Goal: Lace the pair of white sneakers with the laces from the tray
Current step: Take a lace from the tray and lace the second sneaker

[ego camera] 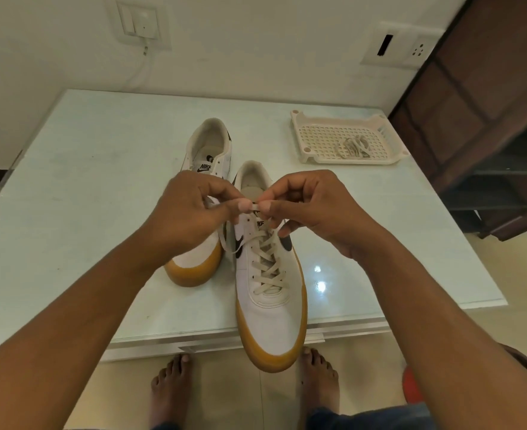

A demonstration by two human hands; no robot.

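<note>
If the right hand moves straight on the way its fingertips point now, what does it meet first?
Probably the left hand: it and the right hand pinch one lace, almost tip to tip.

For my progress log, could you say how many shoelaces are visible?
2: a threaded shoelace in the nearer sneaker, pinched by left hand and right hand; a bundled shoelace in the tray.

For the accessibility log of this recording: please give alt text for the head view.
The left hand and right hand pinch a lace together above the near sneaker, criss-cross laced most of the way up. The second sneaker stands to its left on the pale table; a bundled lace lies in the perforated tray at the far right.
</note>
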